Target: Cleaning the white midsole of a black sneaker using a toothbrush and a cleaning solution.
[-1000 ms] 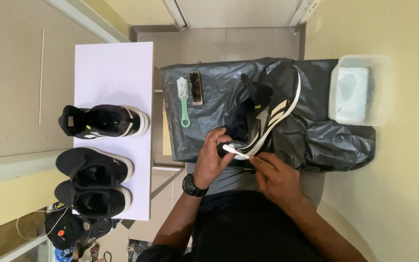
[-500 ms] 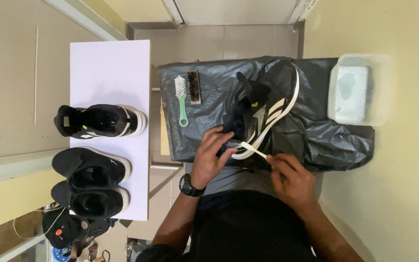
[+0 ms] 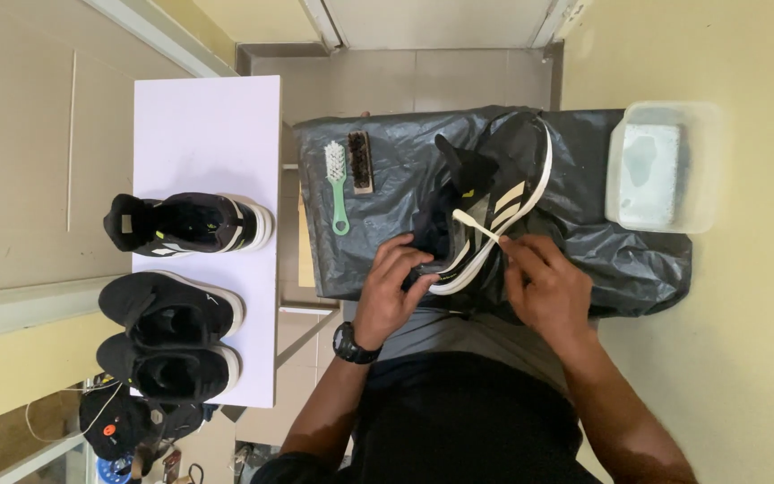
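- Four black shoes: one (image 3: pixel 485 211) on the plastic sheet (image 3: pixel 584 260), three (image 3: pixel 185 222) (image 3: pixel 172 305) (image 3: pixel 167 369) on the white board (image 3: pixel 208 125)
- Two brushes (image 3: pixel 338 184) (image 3: pixel 360 161)
- One clear tub (image 3: pixel 660 166)
- Two hands (image 3: pixel 391 291) (image 3: pixel 548 287)

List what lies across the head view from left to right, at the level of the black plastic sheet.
Lone black sneaker on the white board → green-handled brush → brown brush → black shoe with cream stripes, steadied by the left hand, its lace pulled by the right hand → clear tub of water.
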